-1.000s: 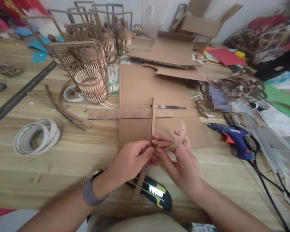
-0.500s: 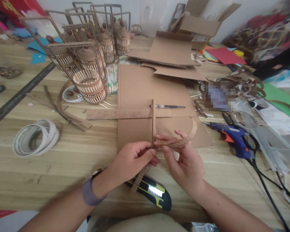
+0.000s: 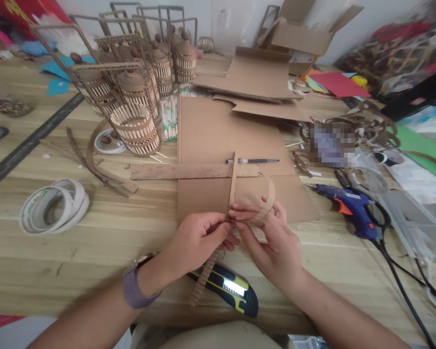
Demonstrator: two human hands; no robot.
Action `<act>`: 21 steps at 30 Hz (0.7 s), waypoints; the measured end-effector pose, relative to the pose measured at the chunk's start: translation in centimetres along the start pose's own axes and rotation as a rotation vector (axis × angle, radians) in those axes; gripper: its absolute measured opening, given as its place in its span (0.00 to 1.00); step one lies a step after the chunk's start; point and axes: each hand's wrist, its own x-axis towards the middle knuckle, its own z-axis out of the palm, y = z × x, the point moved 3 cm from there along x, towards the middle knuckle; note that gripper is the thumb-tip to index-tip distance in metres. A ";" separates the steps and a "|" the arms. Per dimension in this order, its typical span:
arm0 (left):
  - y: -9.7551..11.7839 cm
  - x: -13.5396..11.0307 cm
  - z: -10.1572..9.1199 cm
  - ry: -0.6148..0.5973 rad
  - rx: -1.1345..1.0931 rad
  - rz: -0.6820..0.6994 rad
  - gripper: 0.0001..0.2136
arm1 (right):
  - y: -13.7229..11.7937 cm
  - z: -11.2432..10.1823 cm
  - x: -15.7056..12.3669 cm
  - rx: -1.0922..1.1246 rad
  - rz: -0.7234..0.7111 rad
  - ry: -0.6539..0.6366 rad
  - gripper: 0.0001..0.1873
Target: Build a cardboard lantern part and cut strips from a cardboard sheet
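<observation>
My left hand (image 3: 198,240) pinches a long narrow corrugated cardboard strip (image 3: 232,186) that stands on edge and runs from the flat sheet down past my wrist. My right hand (image 3: 272,242) is closed on the strip's other part, bent into a curved loop (image 3: 265,198) just right of the left fingers. Both hands meet over the near edge of a large brown cardboard sheet (image 3: 210,135). A yellow and black utility knife (image 3: 232,291) lies on the table right under my hands.
A flat cardboard strip (image 3: 178,170) and a pen (image 3: 254,161) lie on the sheet. Cardboard lantern models (image 3: 134,92) stand at the back left, tape rolls (image 3: 53,206) at the left. A blue glue gun (image 3: 349,206) with cable is at the right, an open box (image 3: 301,36) behind.
My right hand bent the strip's free end back inwards, from a wide open arc half a second ago into a tight loop. My left hand held its pinch in place.
</observation>
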 end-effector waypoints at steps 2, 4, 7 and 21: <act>-0.1 -0.1 0.0 -0.003 0.042 -0.008 0.12 | 0.1 -0.2 0.1 0.013 0.050 0.007 0.06; -0.1 -0.1 0.0 0.000 0.082 -0.018 0.12 | 0.1 -0.3 0.1 0.022 0.088 0.014 0.06; -0.3 0.0 0.0 0.009 0.043 -0.043 0.11 | 0.0 -0.3 0.1 0.037 0.088 0.028 0.06; -0.2 0.3 0.0 0.013 -0.052 -0.035 0.12 | -0.2 0.3 -0.1 -0.036 -0.009 -0.010 0.06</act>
